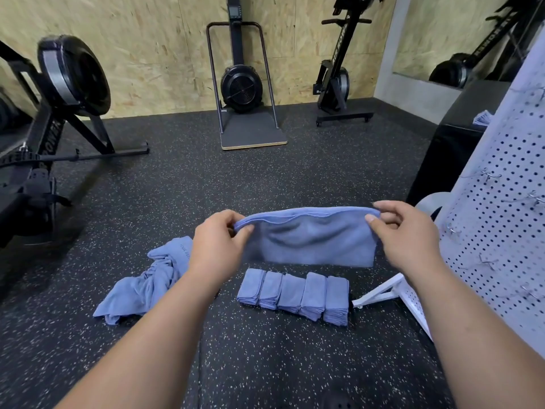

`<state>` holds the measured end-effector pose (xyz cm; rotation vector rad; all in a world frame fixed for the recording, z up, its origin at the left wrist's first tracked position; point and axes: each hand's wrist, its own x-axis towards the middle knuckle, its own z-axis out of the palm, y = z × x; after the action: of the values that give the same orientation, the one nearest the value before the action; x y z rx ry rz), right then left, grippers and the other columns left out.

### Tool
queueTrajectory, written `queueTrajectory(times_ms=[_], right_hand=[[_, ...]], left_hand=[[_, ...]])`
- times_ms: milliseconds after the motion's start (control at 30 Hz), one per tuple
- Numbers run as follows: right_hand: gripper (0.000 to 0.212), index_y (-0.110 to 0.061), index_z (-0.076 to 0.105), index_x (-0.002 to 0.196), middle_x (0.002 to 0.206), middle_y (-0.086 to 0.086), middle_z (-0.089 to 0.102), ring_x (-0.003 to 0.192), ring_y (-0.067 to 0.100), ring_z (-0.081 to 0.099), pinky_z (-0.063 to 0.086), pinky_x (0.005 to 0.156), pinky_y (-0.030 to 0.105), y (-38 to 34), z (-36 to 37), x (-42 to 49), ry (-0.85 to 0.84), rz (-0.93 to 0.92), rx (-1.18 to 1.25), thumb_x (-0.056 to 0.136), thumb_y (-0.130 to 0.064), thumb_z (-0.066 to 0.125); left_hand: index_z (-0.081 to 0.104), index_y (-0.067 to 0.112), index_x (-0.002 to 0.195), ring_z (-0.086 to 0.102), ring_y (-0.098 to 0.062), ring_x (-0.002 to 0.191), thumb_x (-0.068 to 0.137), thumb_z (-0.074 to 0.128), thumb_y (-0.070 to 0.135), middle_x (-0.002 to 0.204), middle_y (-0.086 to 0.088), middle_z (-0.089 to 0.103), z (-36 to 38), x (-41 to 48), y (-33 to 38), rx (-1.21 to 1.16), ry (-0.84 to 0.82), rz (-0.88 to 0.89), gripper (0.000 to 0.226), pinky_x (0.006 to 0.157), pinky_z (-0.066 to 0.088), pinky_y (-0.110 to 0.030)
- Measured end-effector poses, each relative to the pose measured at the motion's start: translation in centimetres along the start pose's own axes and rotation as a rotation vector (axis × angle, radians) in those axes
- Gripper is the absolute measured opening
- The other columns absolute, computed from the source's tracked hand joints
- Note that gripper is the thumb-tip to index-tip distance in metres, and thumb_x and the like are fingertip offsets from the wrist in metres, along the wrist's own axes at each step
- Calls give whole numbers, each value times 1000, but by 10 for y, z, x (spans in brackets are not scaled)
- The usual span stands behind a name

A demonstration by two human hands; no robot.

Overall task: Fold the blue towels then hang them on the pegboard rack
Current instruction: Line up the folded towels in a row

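1. The person's left hand and right hand pinch the top corners of a doubled blue towel, which hangs in the air above the folded row.
2. The folded row is five towels side by side on the speckled floor.
3. A crumpled towel pile lies left of the row, apart from it.
4. A white pegboard rack with metal hooks stands right of the row, its foot just beside it.
5. A black fan machine stands far behind the row, at the wall.

folded towels on floor, centre | loose towels left | pegboard rack right
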<state>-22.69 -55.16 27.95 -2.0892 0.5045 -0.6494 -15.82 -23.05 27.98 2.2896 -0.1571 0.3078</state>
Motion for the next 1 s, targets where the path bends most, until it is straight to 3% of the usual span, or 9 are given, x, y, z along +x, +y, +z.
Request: queueTrajectory(times_ms=[100,200,300,367,433,533,633,833,1000], right_hand=[[3,-26,78,94,80,-12,73,76,12,68,52,77,31,-1,7,-4,-96,-69,-195,93,-29,80],[5,-26,71,95,84,-10,70,80,16,64,42,75,29,-6,9,-11,150,-86,-131,98,-30,72],[5,-25,73,93,87,-13,71,82,15,65,43,76,29,-14,18,-15,49,-145,-184,97,-29,73],[7,-26,75,92,85,-14,73,82,14,67,47,77,31,-14,20,-15,41,-119,-183,96,-32,74],[9,-27,75,91,85,-12,73,82,15,67,49,78,32,-14,18,-14,85,-96,-175,95,-34,74],[8,-29,77,90,85,-14,74,85,16,69,49,78,33,-17,14,-12,8,-31,-159,94,-36,76],[9,-27,73,95,88,-14,73,87,16,67,44,76,31,-18,12,-11,58,-33,-97,98,-36,72],[16,-24,56,110,90,-6,70,86,17,62,40,71,36,-23,18,-13,-14,-26,18,110,-38,52],[20,-21,60,113,93,-11,67,82,7,59,45,73,33,-34,18,-16,42,51,283,111,-39,51]], left_hand=[[72,29,85,64,-1,72,95,74,27,75,15,70,-5,-1,8,-134,149,-73,11,58,40,-9],[70,29,86,63,0,74,96,74,28,78,16,69,-8,4,6,-145,268,-133,10,64,44,-16],[68,26,92,64,-13,79,98,70,30,80,15,67,-5,5,2,-127,263,-193,8,68,41,-30],[68,24,93,64,-18,83,99,69,30,82,13,67,-4,7,-1,-138,268,-214,9,72,40,-30],[68,24,92,65,-15,82,100,68,30,83,13,68,-5,9,-3,-156,280,-213,10,67,41,-29],[68,24,92,64,-5,80,100,68,30,83,13,68,-8,9,-3,-173,275,-209,9,64,41,-20],[69,24,91,64,-7,78,98,69,32,82,10,70,-7,8,-2,-215,246,-214,11,67,43,-29],[62,20,94,51,-7,72,101,63,31,81,10,59,-6,8,6,-427,245,-196,13,69,41,-31],[56,17,99,50,-2,77,107,54,34,88,10,59,-8,6,14,-452,247,-162,19,71,40,-27]])
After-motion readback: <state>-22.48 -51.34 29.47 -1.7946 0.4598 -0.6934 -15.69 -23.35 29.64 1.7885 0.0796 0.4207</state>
